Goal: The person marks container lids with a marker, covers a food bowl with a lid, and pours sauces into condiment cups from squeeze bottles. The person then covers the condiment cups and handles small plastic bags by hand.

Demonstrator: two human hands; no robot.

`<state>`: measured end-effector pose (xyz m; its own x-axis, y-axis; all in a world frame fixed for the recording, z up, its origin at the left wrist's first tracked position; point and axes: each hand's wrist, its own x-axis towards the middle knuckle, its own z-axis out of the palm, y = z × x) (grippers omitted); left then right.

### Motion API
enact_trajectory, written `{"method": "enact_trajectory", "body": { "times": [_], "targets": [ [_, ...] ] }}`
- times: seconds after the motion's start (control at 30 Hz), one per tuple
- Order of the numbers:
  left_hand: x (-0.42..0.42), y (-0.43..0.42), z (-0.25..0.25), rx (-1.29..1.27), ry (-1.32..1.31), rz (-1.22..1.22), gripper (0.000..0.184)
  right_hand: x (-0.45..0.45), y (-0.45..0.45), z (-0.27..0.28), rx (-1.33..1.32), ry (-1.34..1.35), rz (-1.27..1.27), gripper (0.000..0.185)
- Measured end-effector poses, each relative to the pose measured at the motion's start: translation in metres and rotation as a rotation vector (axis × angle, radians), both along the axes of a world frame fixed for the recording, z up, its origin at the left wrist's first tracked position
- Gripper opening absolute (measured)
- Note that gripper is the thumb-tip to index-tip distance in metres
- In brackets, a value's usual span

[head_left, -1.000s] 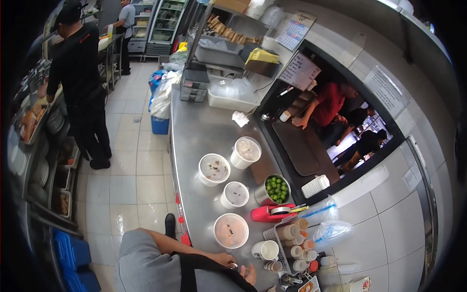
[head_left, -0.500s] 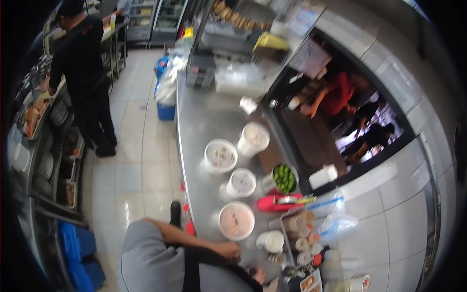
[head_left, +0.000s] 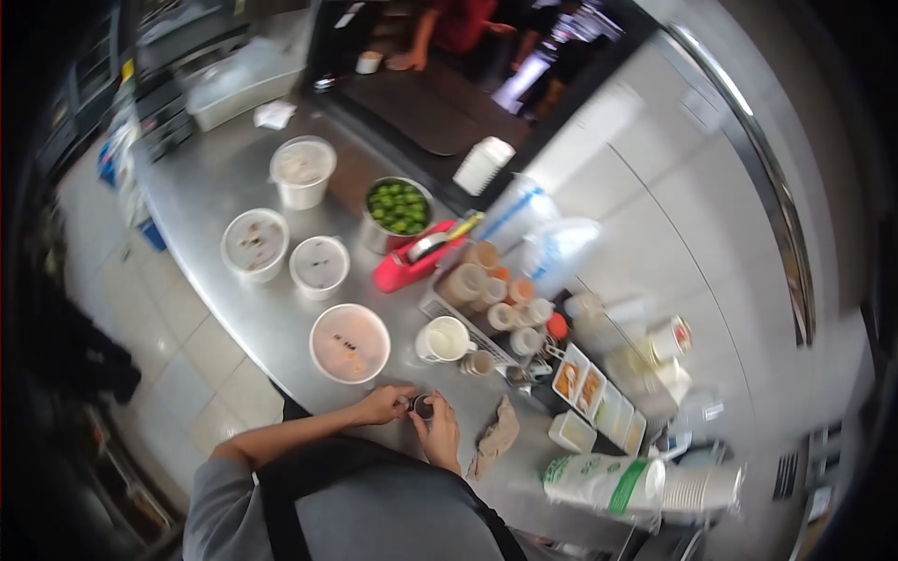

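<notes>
Both my hands meet over the steel counter (head_left: 210,248), around a small dark round container (head_left: 422,406). My left hand (head_left: 385,406) pinches its left side, and my right hand (head_left: 438,432) curls round its right side and rim. Just beyond them stands a lidded tub with orange contents (head_left: 350,344). A white mug (head_left: 443,339) and a small stack of cups (head_left: 477,363) are to its right. A crumpled beige cloth (head_left: 496,436) lies right of my right hand.
Three more lidded tubs, one of them small (head_left: 320,266), stand farther back, near a pot of green limes (head_left: 397,207) and a red tape dispenser (head_left: 412,260). Bottles (head_left: 465,283) fill a basket. Wrapped cups (head_left: 645,484) lie right. A person in red (head_left: 458,23) stands beyond the window.
The view has swung to the right. My right hand has come in beside my left, and both now hold the small dark container. The cloth and wrapped cups have come into view.
</notes>
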<state>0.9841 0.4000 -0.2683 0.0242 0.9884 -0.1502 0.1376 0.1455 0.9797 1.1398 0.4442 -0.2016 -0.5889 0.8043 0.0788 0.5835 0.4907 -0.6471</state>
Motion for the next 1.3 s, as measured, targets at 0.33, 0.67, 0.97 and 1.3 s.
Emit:
{"method": "enact_trajectory", "body": {
  "times": [0.33,0.67,0.97,1.3],
  "targets": [
    [-0.036,-0.045,0.090,0.162,0.175,-0.217,0.046,-0.040,0.095,0.130,0.527,0.232,0.003,0.029],
    [-0.058,-0.112,0.142,-0.006,0.016,0.014,0.039,-0.151,0.353,0.170,0.779,-0.201,-0.353,0.031],
    [-0.076,-0.141,0.149,-0.056,0.026,0.131,0.037,-0.156,0.379,0.196,0.586,-0.467,-0.323,0.017],
    [-0.089,-0.144,0.138,-0.032,0.022,0.094,0.038,-0.157,0.388,0.192,0.604,-0.012,-0.481,0.008]
  ]
}}
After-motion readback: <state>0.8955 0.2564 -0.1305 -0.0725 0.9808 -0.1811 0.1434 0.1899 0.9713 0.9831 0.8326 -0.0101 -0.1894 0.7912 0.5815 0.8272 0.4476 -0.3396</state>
